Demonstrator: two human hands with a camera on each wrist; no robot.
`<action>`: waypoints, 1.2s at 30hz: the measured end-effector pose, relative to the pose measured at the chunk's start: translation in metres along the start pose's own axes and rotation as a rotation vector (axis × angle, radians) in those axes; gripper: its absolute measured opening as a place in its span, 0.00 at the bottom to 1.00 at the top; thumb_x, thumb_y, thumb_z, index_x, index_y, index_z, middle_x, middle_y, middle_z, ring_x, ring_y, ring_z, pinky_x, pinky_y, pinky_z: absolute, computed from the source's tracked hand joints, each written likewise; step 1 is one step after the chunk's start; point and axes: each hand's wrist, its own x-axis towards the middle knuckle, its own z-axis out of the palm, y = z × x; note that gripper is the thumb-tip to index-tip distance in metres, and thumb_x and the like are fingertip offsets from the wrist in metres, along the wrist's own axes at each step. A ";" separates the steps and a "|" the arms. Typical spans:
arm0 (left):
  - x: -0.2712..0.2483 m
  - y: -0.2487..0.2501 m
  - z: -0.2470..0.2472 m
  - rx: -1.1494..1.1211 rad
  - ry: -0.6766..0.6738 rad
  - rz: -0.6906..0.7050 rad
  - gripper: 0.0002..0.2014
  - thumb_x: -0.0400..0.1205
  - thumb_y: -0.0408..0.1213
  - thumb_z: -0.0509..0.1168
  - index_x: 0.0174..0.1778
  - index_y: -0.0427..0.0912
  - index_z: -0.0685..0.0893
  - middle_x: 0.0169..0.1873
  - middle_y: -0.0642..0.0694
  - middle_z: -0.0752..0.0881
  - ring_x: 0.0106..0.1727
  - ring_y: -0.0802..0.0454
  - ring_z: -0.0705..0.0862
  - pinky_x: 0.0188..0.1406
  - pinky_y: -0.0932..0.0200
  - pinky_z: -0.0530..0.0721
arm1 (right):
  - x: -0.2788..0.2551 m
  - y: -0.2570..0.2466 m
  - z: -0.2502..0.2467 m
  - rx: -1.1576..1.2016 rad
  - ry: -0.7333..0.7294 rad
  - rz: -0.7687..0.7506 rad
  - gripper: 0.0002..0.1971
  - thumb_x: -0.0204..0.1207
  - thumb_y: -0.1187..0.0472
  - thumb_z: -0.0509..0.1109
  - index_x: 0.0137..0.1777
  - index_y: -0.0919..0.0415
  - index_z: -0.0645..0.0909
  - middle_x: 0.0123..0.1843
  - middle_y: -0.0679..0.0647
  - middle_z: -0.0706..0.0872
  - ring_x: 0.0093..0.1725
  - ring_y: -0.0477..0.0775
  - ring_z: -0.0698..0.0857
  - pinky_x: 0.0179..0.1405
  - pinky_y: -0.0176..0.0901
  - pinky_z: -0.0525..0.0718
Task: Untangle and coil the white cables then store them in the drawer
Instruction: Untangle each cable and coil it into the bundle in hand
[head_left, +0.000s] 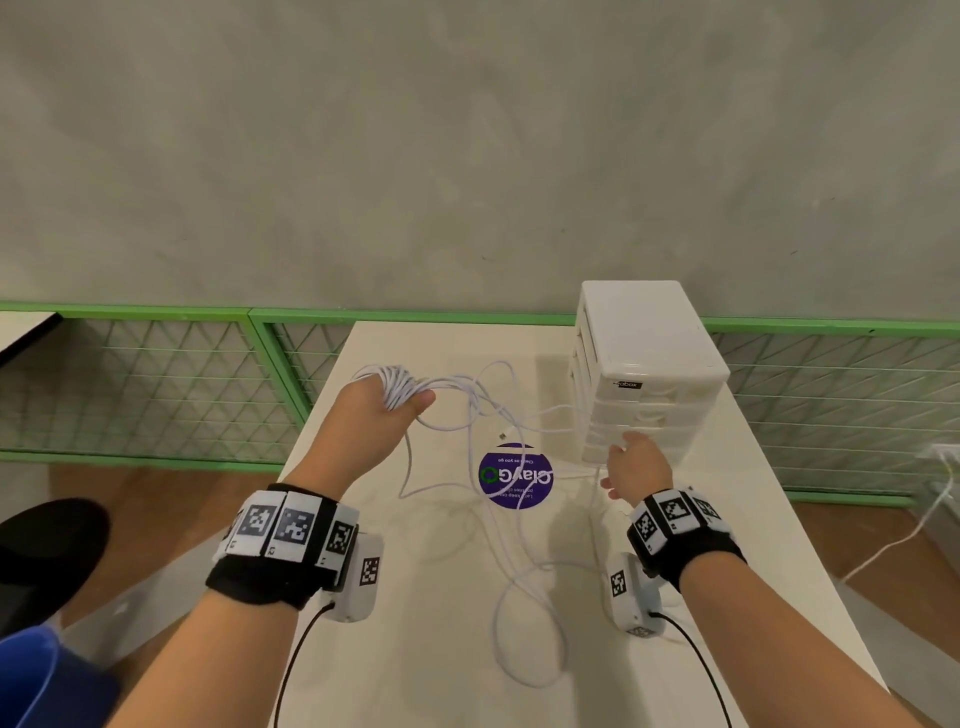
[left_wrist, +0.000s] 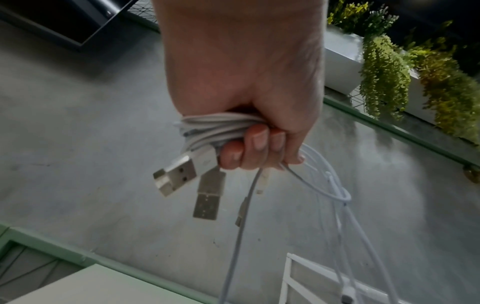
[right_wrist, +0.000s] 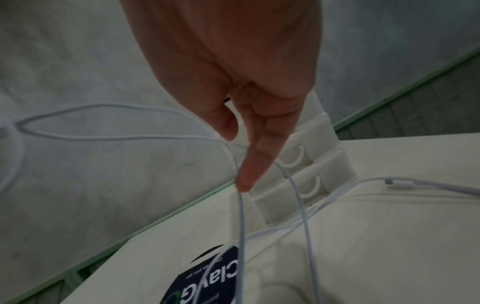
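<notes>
Above table, left hand fingers clench coiled cables.

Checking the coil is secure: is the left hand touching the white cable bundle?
Touching. The left wrist view shows the left hand with fingers curled round the cable bundle.

Glossy plastic drawer unit, smooth matt table, metal plugs

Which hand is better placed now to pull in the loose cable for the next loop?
Probably the right hand: its straight fingers already touch the loose strands, near the drawer unit. The left hand is full, gripping the coiled cables.
</notes>
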 end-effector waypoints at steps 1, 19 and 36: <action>0.000 0.001 0.002 -0.019 0.002 -0.011 0.21 0.80 0.47 0.67 0.40 0.27 0.79 0.31 0.39 0.77 0.34 0.42 0.78 0.39 0.39 0.85 | -0.002 -0.003 0.003 -0.019 0.060 -0.078 0.17 0.80 0.63 0.56 0.68 0.61 0.73 0.62 0.63 0.80 0.48 0.66 0.87 0.51 0.58 0.87; -0.004 0.011 0.019 0.006 -0.115 -0.110 0.20 0.76 0.47 0.72 0.33 0.33 0.75 0.29 0.46 0.76 0.27 0.54 0.74 0.18 0.65 0.72 | -0.050 -0.083 0.012 0.112 -0.167 -0.665 0.06 0.73 0.61 0.74 0.46 0.48 0.88 0.43 0.50 0.85 0.35 0.45 0.81 0.40 0.33 0.79; -0.006 0.012 0.021 -0.146 -0.036 -0.087 0.17 0.81 0.46 0.66 0.36 0.34 0.87 0.22 0.45 0.77 0.18 0.58 0.72 0.12 0.68 0.71 | -0.057 -0.090 0.005 0.587 -0.357 -0.467 0.28 0.79 0.75 0.61 0.72 0.48 0.64 0.61 0.50 0.86 0.49 0.48 0.89 0.52 0.41 0.86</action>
